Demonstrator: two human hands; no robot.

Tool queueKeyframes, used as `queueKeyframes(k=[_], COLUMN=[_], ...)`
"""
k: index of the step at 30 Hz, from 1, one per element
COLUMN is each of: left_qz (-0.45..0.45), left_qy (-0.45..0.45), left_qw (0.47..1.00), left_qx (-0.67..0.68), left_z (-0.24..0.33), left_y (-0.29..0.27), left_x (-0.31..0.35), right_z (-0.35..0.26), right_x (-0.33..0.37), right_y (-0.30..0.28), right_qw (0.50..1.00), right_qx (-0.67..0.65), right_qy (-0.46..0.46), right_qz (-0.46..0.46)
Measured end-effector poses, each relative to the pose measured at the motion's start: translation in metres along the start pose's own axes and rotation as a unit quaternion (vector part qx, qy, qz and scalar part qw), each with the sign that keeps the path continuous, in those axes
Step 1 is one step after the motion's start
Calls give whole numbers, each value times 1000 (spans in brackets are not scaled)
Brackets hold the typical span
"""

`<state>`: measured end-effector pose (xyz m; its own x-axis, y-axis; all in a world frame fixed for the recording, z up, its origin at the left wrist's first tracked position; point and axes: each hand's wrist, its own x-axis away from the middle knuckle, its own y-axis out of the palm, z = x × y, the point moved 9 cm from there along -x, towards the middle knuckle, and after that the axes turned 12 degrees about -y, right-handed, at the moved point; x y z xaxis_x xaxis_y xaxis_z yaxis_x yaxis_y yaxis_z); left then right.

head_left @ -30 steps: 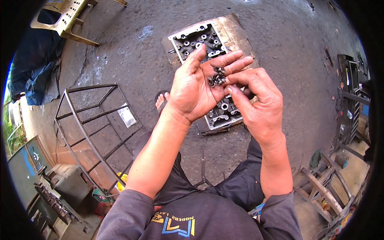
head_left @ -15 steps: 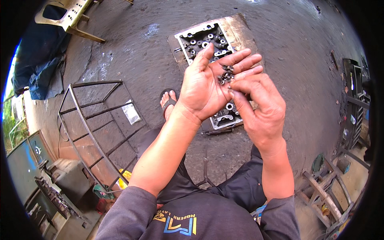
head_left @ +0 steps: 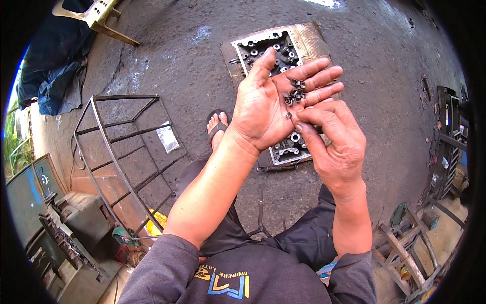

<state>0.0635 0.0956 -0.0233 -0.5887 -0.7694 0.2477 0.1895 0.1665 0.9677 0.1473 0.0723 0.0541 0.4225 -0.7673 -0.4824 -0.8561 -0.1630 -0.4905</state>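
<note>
Small dark metal pieces lie across the finger bases of the left hand, palm up, fingers extended; a single piece sits beside the right hand's narrow pinch, whose grip I cannot tell. Below, a rimmed metal casting rests on cardboard; dark floor stretches rightward.

Metal pieces lie on the left hand, above the cylinder head. The right hand is beside them. The cylinder head sits on cardboard. Left of it is a metal frame, with a chair farther ahead.
</note>
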Motion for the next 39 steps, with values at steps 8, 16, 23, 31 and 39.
queueKeyframes(k=[8,16,23,31,39], left_qz=[38,50,-28,-46,-30], left_qy=[22,46,46,91,115], left_qw=[996,996,998,992,990], left_qx=[-83,-59,42,80,80], left_z=[-1,6,21,61,67], left_y=[-6,-8,-7,-6,-12], left_x=[0,2,4,26,38], right_z=[-7,-3,35,217,294], right_x=[-2,-5,2,90,172], right_y=[14,20,-16,26,118], right_qw=[994,997,983,941,933], right_qx=[82,58,-85,122,219], right_qy=[-28,-12,152,316,265], right_qz=[-66,-54,60,-8,-104])
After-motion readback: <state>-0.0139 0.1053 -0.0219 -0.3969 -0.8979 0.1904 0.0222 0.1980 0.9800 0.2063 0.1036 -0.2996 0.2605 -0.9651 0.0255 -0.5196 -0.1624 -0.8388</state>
